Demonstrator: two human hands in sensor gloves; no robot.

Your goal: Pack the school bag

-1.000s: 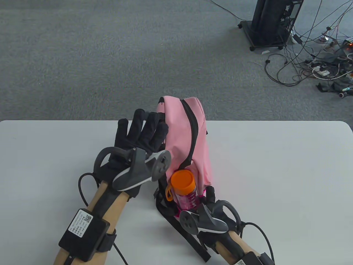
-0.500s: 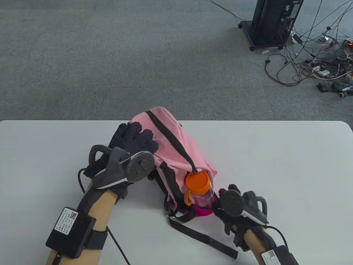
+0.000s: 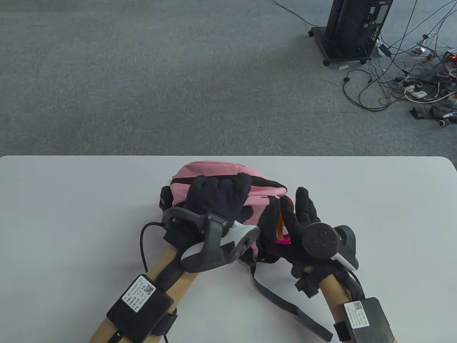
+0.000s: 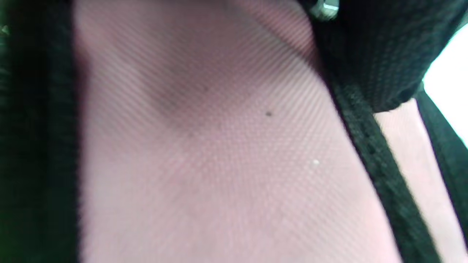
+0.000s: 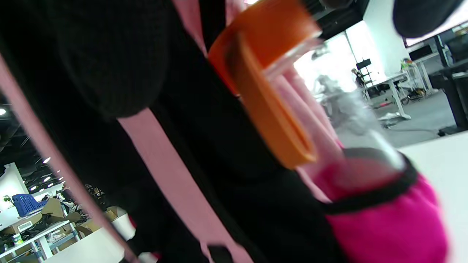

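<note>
Table view, frame centre: left hand (image 3: 217,198) spread flat on backpack (image 3: 228,171); right hand (image 3: 298,228) open beside bottle (image 5: 278,106). Risk: bottle slips from side pocket (image 5: 384,219).

White desk (image 3: 375,200), rounded far corners, spans table view. Pink backpack (image 3: 228,175) lies flat on it, near middle. Black strap (image 3: 285,303) trails from backpack across desk surface toward near edge. Grey carpet floor (image 3: 160,78) beyond far edge.

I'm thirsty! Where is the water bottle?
The water bottle sits in the pink bag's side pocket, table view's middle, beside the right hand.
</note>
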